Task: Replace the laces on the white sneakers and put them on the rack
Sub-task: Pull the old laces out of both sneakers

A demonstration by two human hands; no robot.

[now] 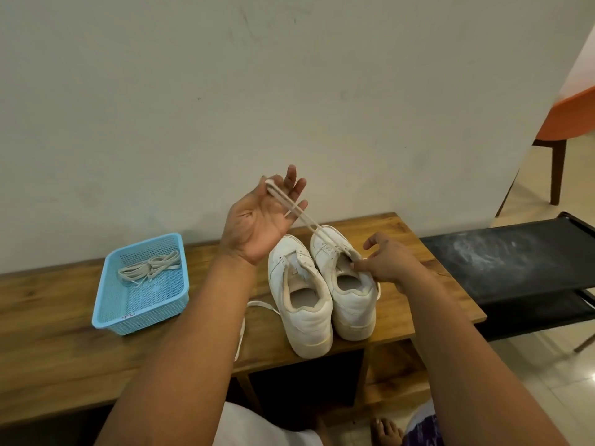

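Note:
Two white sneakers stand side by side on the wooden bench (64,317), heels toward me: the left sneaker (299,294) has no lace, the right sneaker (346,278) is still partly laced. My left hand (264,214) is raised palm-up above them, pulling a taut off-white lace (302,214) out of the right sneaker, the lace looped over its fingers. My right hand (383,257) pinches the right sneaker at its tongue and upper eyelets. A loose lace (262,305) lies on the bench left of the left sneaker.
A light blue plastic basket (111,304) with a bundle of laces (149,268) sits at the bench's left. A black fabric rack (515,265) stands to the right of the bench. An orange chair (566,120) is at far right. A bare foot (384,431) shows below.

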